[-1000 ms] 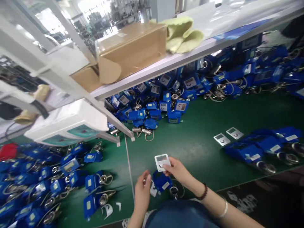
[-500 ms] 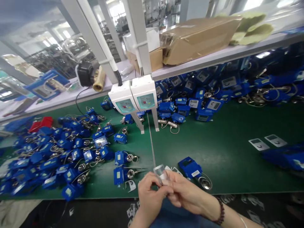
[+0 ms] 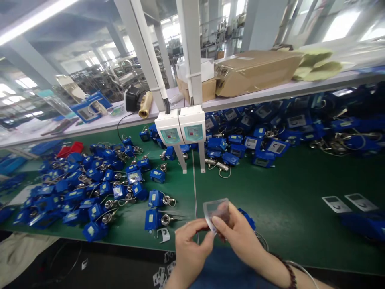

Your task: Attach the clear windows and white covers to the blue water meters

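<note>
My right hand pinches a thin clear film sheet by its lower corner and holds it up above the green bench mat. My left hand sits just below and left of the sheet, thumb and forefinger closed near its lower edge; whether they touch it I cannot make out. A blue device lies on the mat behind my right hand, mostly hidden by it. A white label backing lies on the mat to the left.
Heaps of blue devices with metal rings cover the left mat, more lie under the shelf. Two white control boxes hang on the frame posts. Grey faceplates lie at right. Cardboard boxes and cloths sit on the shelf.
The view swung left and up. The white faceplate held a second ago is gone from my hands. My right hand has raised a clear film sheet; my left fingers have come slightly away from it.
</note>
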Demonstrator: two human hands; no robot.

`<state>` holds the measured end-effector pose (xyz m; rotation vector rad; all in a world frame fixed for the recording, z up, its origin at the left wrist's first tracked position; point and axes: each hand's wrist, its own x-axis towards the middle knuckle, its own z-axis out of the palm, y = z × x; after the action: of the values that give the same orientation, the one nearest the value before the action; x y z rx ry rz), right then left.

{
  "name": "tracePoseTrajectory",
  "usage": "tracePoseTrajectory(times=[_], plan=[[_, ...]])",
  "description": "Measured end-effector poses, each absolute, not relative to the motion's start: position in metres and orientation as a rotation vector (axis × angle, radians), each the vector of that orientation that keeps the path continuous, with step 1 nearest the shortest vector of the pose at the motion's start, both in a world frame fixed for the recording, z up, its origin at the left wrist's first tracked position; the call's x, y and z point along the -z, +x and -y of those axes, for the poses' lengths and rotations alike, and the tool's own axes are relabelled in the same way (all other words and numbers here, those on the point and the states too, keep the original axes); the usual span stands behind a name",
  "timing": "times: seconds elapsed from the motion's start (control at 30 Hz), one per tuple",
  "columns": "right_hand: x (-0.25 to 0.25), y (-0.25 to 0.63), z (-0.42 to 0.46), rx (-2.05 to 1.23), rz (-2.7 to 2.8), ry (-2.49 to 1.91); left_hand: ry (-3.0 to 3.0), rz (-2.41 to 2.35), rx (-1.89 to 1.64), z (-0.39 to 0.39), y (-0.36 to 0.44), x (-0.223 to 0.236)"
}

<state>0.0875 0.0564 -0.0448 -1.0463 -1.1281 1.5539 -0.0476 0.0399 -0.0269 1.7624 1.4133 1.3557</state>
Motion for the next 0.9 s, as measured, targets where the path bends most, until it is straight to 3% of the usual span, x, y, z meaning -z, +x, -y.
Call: tracePoseTrajectory(times=[0.1, 0.3, 0.47, 0.7, 0.8, 0.9], plan=[[0.049, 0.095, -0.055, -1.277, 1.27, -1.075, 1.735, -1.436, -1.333, -0.038, -0.042, 0.027], [0.044, 0.106, -0.066, -1.099, 1.408, -1.111, 1.718, -1.606, -1.456, -0.036, -0.041, 0.024], [0.035, 0.103, -0.069, -1.468, 1.647, -0.899, 1.843, -1.592, -1.402, -0.031, -0.039, 0.025], [0.05, 0.084, -0.075, -2.092, 0.824, -0.941, 1.642, -1.503, -1.35, -0.016, -0.05, 0.038], [0.06, 0.08, -0.073, -2.131, 0.804, -0.963, 1.588, -1.467, -1.337, -0.007, -0.054, 0.048], [0.068, 0.08, -0.067, -1.806, 1.316, -1.009, 1.397, -1.444, -1.347, -0.001, -0.053, 0.057]])
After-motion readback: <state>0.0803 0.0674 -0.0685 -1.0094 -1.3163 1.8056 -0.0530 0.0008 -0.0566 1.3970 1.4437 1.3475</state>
